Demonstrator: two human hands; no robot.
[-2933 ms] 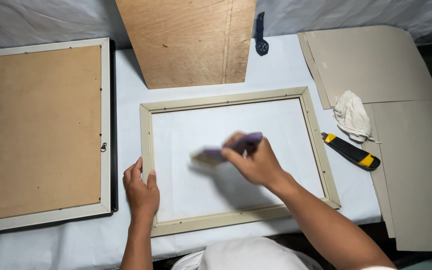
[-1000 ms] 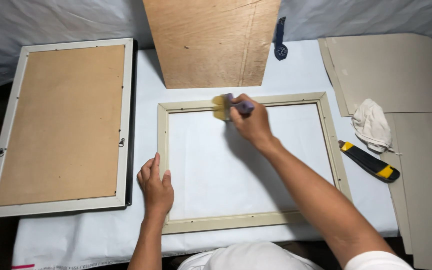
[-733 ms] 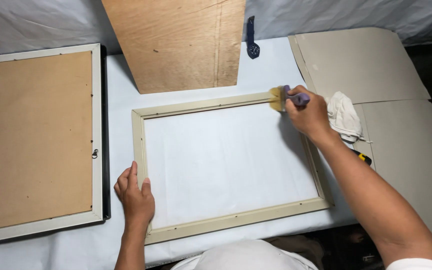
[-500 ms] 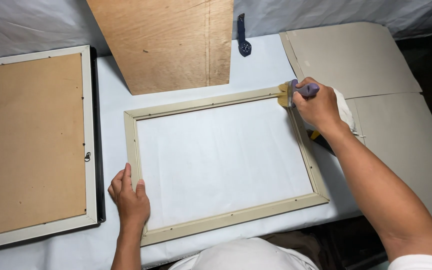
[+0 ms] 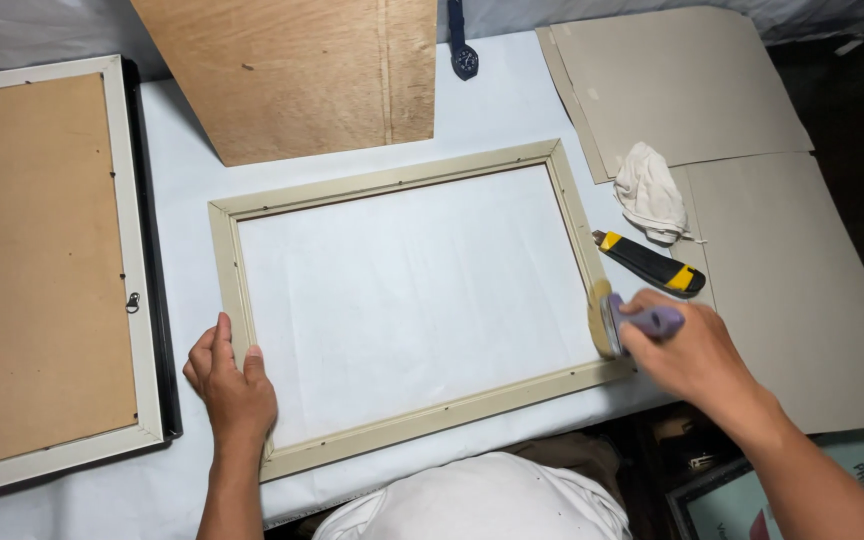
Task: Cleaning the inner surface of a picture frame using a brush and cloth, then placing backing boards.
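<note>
1. cream-painted rectangular wooden frame lay flat on the white-covered table, the left hand pressed open-palmed on its lower-left corner.
2. the right hand was wrapped tight on a purple-handled flat brush, bristles touching the right rail.
3. judged risk: a wide sweep could knock the yellow-and-black utility knife just beside it.

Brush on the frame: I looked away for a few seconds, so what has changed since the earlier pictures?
The right hand carried the brush from the frame's middle along the top rail, then down the right rail to its lower corner. The left hand stays on the left rail; the utility knife and cloth stayed put.
</note>
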